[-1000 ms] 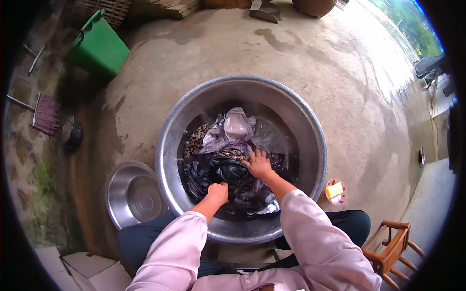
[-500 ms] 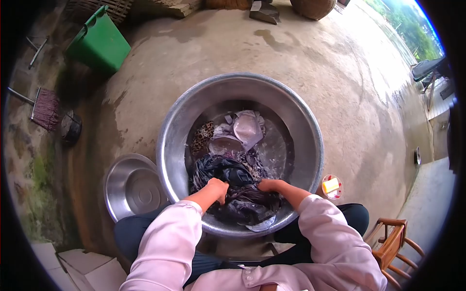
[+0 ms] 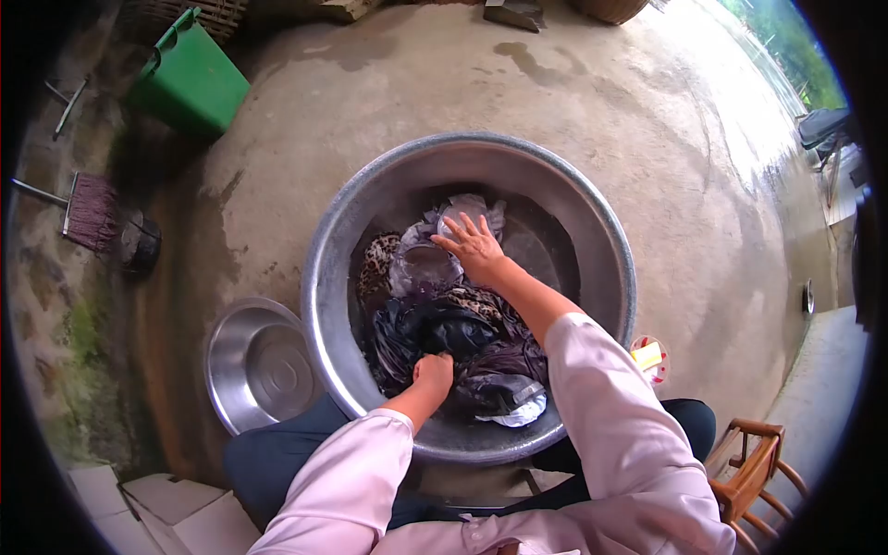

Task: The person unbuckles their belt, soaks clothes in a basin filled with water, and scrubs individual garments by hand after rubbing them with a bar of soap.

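Observation:
A large metal basin [image 3: 601,250] stands in front of me, with wet clothes and water in it. My left hand [image 3: 433,374] is closed on a dark garment [image 3: 453,330] in the near part of the basin. Over a pale garment [image 3: 425,265] with rounded, cup-like parts, my right hand [image 3: 475,250] is open with its fingers spread. Whether its palm presses on the fabric is hard to tell. A leopard-print cloth [image 3: 376,261] lies at the left of the pile. Near the front, a whitish piece of cloth [image 3: 520,413] shows beside the dark laundry.
A smaller metal basin [image 3: 222,365] rests on the floor at left. Right of the big basin is a yellow bar [image 3: 647,356] on a small dish. A wooden chair [image 3: 745,467] stands at lower right. A green bin [image 3: 190,83] and a mop [image 3: 91,213] are at left.
My right hand has left the dark laundry and moved away from me to the pale garment, its fingers now spread. My left hand stays low in the pile, shifted slightly to the right.

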